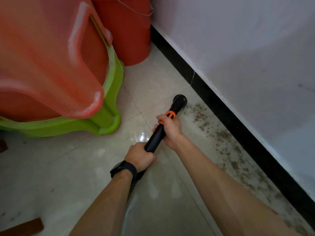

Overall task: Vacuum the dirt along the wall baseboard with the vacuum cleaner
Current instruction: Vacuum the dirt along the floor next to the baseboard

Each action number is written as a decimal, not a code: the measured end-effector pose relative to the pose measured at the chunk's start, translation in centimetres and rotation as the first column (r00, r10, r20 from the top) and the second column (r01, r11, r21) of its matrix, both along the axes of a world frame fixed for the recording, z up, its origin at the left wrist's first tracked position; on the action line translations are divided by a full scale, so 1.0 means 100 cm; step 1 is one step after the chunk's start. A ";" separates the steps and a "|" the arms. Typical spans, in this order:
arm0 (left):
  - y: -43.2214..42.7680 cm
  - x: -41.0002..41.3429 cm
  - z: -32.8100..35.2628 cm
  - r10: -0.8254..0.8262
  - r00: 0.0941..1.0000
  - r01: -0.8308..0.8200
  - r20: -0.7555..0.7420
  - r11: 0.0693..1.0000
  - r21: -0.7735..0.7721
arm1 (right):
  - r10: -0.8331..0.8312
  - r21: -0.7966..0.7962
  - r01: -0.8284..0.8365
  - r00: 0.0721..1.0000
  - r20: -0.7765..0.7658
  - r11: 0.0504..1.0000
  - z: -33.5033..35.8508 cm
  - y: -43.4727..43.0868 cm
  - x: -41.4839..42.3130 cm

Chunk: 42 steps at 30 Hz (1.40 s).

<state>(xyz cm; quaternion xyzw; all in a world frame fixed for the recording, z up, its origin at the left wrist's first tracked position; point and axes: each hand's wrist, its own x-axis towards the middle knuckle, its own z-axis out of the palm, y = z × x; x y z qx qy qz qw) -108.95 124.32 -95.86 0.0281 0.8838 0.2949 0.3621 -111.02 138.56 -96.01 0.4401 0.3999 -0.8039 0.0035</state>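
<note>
A black vacuum wand point(156, 137) with an orange collar point(170, 115) slants up to a round black nozzle point(179, 100) set on the pale tile floor. My right hand point(170, 129) grips the wand just below the collar. My left hand point(140, 156), with a black watch on its wrist, grips the wand's lower end, where a ribbed hose point(133, 183) leaves it. Brown dirt point(226, 147) lies scattered along the black baseboard point(238, 123), starting just right of the nozzle and running toward me.
Stacked orange and green plastic stools point(68, 82) fill the left. An orange bucket point(126, 31) with a wire handle stands in the corner against the white wall point(255, 48). A brown wooden piece point(25, 227) lies at the bottom left.
</note>
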 end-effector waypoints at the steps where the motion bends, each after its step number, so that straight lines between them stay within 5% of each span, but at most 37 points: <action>1: -0.010 0.000 0.001 -0.018 1.000 0.018 -0.012 1.000 -0.022 | -0.002 -0.019 0.001 1.000 -0.002 1.000 0.000 -0.009 0.003; 14: -0.047 0.052 0.007 -0.338 0.932 0.319 -0.130 0.936 -0.151 | -0.237 -0.037 0.241 0.968 0.086 0.970 -0.007 -0.049 0.063; 22: -0.040 0.069 0.002 -0.385 0.857 0.363 -0.343 0.923 -0.129 | -0.183 0.044 0.180 0.981 0.067 0.983 -0.005 -0.036 0.064; 28: -0.046 0.059 -0.001 -0.390 0.863 0.358 -0.320 0.921 -0.154 | -0.125 0.103 0.115 0.988 0.090 0.988 -0.009 -0.042 0.059; 37: -0.059 0.055 -0.004 -0.636 0.711 0.552 -0.300 0.769 -0.323 | -0.270 0.018 0.269 0.958 0.095 0.963 -0.012 -0.047 0.079; 42: -0.033 0.068 -0.005 -0.602 0.726 0.526 -0.332 0.798 -0.294 | -0.267 0.039 0.264 0.958 0.105 0.964 -0.014 -0.026 0.074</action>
